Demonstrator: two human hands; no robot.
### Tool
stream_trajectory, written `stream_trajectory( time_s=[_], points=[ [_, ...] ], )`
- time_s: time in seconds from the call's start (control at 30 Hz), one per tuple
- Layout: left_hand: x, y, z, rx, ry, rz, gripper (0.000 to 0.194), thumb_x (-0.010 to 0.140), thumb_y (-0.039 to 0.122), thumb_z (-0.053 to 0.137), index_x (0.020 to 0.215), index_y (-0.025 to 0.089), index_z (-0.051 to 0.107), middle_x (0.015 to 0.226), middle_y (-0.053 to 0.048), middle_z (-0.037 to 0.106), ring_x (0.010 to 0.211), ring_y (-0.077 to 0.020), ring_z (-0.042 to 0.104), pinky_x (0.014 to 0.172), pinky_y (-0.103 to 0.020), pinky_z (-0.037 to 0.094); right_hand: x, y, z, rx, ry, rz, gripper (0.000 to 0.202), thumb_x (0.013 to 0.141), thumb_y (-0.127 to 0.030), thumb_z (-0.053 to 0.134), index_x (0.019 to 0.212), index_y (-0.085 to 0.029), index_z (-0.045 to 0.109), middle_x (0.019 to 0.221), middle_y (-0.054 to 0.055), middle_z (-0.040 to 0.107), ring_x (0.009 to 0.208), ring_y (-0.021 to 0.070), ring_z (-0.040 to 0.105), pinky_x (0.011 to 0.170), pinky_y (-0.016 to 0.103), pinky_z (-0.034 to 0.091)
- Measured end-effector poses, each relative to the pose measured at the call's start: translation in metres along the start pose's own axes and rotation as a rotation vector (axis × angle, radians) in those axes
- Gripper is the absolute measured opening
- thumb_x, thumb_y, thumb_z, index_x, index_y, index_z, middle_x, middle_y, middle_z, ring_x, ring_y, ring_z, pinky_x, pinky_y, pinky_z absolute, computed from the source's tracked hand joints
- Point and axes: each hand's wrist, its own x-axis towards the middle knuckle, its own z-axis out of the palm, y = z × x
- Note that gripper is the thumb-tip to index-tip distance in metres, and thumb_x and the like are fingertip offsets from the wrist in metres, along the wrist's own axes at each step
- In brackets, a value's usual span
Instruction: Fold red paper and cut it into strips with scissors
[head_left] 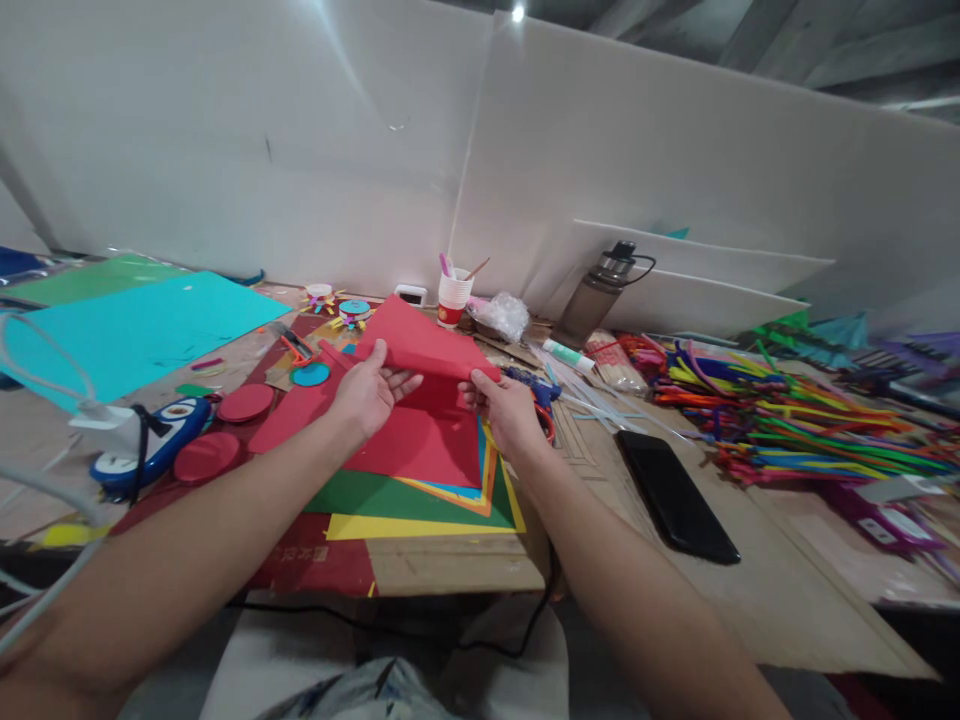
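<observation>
A sheet of red paper [424, 340] is lifted and bent over above the pile in front of me. My left hand [367, 392] grips its left part, thumb against the paper and the other fingers partly curled. At the right corner, my right hand [506, 405] pinches the sheet between thumb and fingers. Beneath both hands lies more red paper [420, 450]. It rests on a green sheet [405, 500], with yellow, orange and blue edges showing around it. Red-handled scissors [546, 420] lie partly hidden just beyond my right wrist.
Left are red discs [208, 457], a blue glue gun [161, 440], an orange cutter [292, 345] and a turquoise sheet [165, 320]. Behind stand a paper cup [453, 300] and a bottle [596, 300]. A black phone [675, 495] and bundled pipe cleaners [810, 420] lie right.
</observation>
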Motion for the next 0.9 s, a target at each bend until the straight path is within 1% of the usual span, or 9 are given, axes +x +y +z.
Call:
stream_trajectory(
  time_s=[0.17,0.23,0.27,0.33,0.4,0.47,0.53,0.67,0.9],
  points=[
    [0.002,-0.007,-0.005,0.035,0.036,-0.004,0.018,0.091,0.011,0.051,0.074,0.013,0.056,0.057,-0.001,0.06,0.055,-0.0129,0.066,0.065,-0.028,0.06,0.003,-0.001,-0.005,-0.164,-0.059,0.101,0.018,0.073,-0.029,0.072,0.072,-0.015,0.063,0.068,0.005,0.069,0.049,0.0094,0.057,0.048,0.022,0.043],
    [0.002,-0.007,-0.005,0.02,0.06,-0.009,0.021,0.091,0.009,0.049,0.072,0.013,0.054,0.056,-0.001,0.059,0.055,-0.0123,0.065,0.064,-0.028,0.06,0.005,-0.005,-0.01,-0.308,0.007,0.046,0.022,0.075,-0.036,0.069,0.081,-0.017,0.061,0.075,0.005,0.068,0.053,0.0124,0.057,0.05,0.025,0.044],
    [0.002,-0.007,-0.004,0.013,0.068,-0.011,0.022,0.091,0.008,0.049,0.071,0.014,0.053,0.057,-0.001,0.059,0.055,-0.0121,0.065,0.065,-0.028,0.061,0.006,-0.007,-0.012,-0.423,0.085,-0.037,0.026,0.075,-0.038,0.069,0.087,-0.017,0.061,0.08,0.006,0.067,0.059,0.015,0.059,0.054,0.028,0.046],
    [0.001,-0.007,-0.003,0.009,0.07,-0.018,0.023,0.092,0.009,0.048,0.07,0.014,0.053,0.057,-0.001,0.059,0.056,-0.0117,0.064,0.066,-0.03,0.061,0.004,-0.011,-0.015,-0.703,0.264,-0.309,0.037,0.074,-0.04,0.069,0.1,-0.016,0.06,0.096,0.011,0.065,0.081,0.0225,0.061,0.07,0.035,0.049],
    [-0.002,-0.009,-0.002,0.02,0.064,-0.035,0.023,0.093,0.01,0.047,0.071,0.014,0.053,0.058,-0.001,0.059,0.057,-0.0117,0.064,0.07,-0.031,0.061,-0.001,-0.015,-0.013,-0.951,0.319,-0.621,0.041,0.077,-0.037,0.066,0.111,-0.015,0.059,0.115,0.016,0.059,0.107,0.0284,0.054,0.09,0.043,0.043],
    [-0.006,-0.012,-0.001,0.043,0.037,-0.071,0.022,0.093,0.011,0.046,0.072,0.013,0.054,0.06,-0.003,0.062,0.059,-0.0125,0.065,0.074,-0.034,0.061,-0.008,-0.016,-0.007,-1.102,0.171,-0.769,0.03,0.087,-0.034,0.055,0.113,-0.018,0.061,0.116,0.014,0.06,0.113,0.028,0.05,0.097,0.045,0.037],
    [-0.01,-0.017,0.0,0.069,-0.026,-0.119,0.021,0.093,0.012,0.046,0.074,0.012,0.056,0.064,-0.005,0.065,0.062,-0.0147,0.067,0.079,-0.039,0.06,-0.013,-0.014,0.002,-1.17,0.032,-0.752,0.027,0.092,-0.033,0.048,0.11,-0.02,0.063,0.11,0.012,0.065,0.109,0.027,0.053,0.095,0.043,0.036],
    [-0.019,-0.027,0.003,0.082,-0.145,-0.183,0.024,0.093,0.014,0.047,0.071,0.011,0.057,0.061,-0.006,0.065,0.065,-0.018,0.069,0.086,-0.045,0.056,-0.015,-0.008,0.017,-1.23,-0.098,-0.672,0.02,0.093,-0.029,0.051,0.1,-0.02,0.067,0.104,0.009,0.068,0.1,0.0237,0.059,0.091,0.04,0.034],
    [-0.022,-0.031,0.005,0.036,-0.177,-0.18,0.027,0.095,0.022,0.048,0.072,0.011,0.057,0.061,-0.008,0.066,0.068,-0.0189,0.071,0.084,-0.043,0.056,-0.011,-0.008,0.02,-1.11,-0.094,-0.679,0.005,0.086,-0.024,0.06,0.085,-0.02,0.063,0.087,0.004,0.065,0.084,0.0198,0.058,0.081,0.035,0.038]
  ],
)
